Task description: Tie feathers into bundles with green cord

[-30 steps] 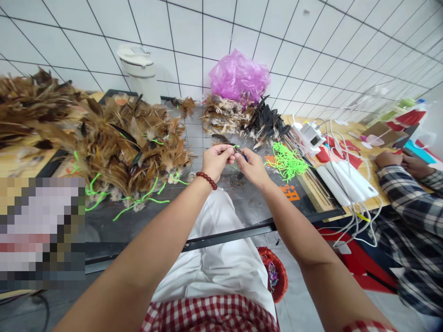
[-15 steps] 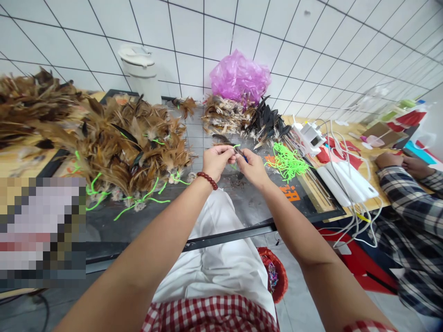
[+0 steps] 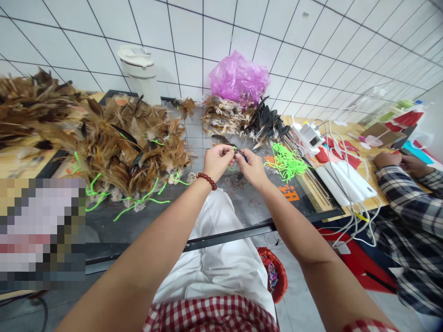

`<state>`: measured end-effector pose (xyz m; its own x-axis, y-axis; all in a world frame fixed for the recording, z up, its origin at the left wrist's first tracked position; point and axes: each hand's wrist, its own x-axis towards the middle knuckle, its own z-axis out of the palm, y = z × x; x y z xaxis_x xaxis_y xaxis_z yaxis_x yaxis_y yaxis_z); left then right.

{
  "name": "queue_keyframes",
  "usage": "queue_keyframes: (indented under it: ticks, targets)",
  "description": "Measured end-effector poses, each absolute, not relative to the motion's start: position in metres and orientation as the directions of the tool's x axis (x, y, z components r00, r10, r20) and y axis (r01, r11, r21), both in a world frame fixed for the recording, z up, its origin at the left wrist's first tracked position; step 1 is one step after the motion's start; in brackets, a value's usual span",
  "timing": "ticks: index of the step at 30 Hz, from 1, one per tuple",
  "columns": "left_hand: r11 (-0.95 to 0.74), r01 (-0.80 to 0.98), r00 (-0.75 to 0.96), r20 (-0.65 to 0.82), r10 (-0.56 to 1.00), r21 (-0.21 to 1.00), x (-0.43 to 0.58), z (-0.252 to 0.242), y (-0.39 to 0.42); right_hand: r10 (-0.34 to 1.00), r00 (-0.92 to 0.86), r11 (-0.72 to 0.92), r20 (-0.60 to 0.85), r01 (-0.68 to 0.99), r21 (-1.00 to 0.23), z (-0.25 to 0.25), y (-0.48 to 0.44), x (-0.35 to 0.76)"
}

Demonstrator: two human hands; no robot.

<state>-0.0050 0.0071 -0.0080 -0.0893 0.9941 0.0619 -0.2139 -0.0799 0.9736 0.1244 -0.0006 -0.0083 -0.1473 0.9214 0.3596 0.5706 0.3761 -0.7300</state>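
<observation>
My left hand (image 3: 216, 161), with a red bead bracelet at the wrist, and my right hand (image 3: 252, 167) meet above the dark glass table (image 3: 249, 203). Both pinch a small dark feather (image 3: 235, 151) with a bit of green cord between the fingertips. A big heap of brown feathers tied with green cords (image 3: 124, 143) lies to the left of my hands. A bundle of loose neon green cords (image 3: 285, 161) lies just right of my right hand.
Dark and speckled feathers (image 3: 245, 120) and a pink plastic bag (image 3: 238, 76) sit at the back by the tiled wall, beside a white lidded container (image 3: 140, 71). White chargers and cables (image 3: 342, 177) lie right. A person's plaid sleeve (image 3: 408, 203) rests at far right. A red basket (image 3: 277, 274) stands below.
My fingertips shifted slightly on the feather; the hands stay in the same place. Nothing else has moved.
</observation>
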Motion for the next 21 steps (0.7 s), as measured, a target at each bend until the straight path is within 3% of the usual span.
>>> queue_keyframes:
  ticks: [4,8,10,17,21]
  targets:
    - [-0.137,-0.073,-0.106,0.129,0.986,0.988,-0.006,-0.011,0.008,0.911,-0.164,0.397,0.379,0.603,-0.692,-0.005,-0.002,0.125]
    - [-0.360,0.229,-0.090,0.388,0.917,0.904,-0.009,-0.017,0.009,0.894,-0.158,0.424,0.418,0.595,-0.682,-0.005,-0.003,0.124]
    - [-0.410,0.286,-0.069,0.445,0.893,0.866,-0.010,-0.019,0.010,0.894,-0.141,0.422,0.426,0.587,-0.691,-0.005,-0.003,0.124]
    - [-0.214,-0.047,-0.120,0.207,0.971,0.976,-0.006,-0.012,0.008,0.920,-0.108,0.374,0.378,0.537,-0.756,-0.006,-0.002,0.125]
    - [-0.192,-0.077,-0.115,0.183,0.976,0.978,-0.007,-0.008,0.007,0.916,-0.133,0.384,0.379,0.570,-0.726,-0.003,-0.002,0.128]
